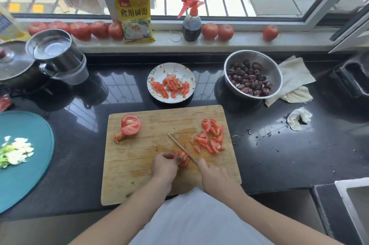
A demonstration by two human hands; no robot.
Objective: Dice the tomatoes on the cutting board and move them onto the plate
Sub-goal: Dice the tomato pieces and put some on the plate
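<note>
While left hand (164, 166) is curling its fingertips over the wet red tomato piece (182, 159) on the wooden cutting board (139, 166), right hand (214, 176) is gripping the slim steel knife (180, 147) slicing just beside them; flesh looks soft, slippery, so pin the skin side.

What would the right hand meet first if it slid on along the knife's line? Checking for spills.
Likely bare wooden cutting board, then the halved tomato beyond the knife; depth unclear.

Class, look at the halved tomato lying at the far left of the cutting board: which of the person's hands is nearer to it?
Left. The left hand holds a tomato piece just below and right of the halved tomato; the right hand, gripping the knife, is farther right.
</note>
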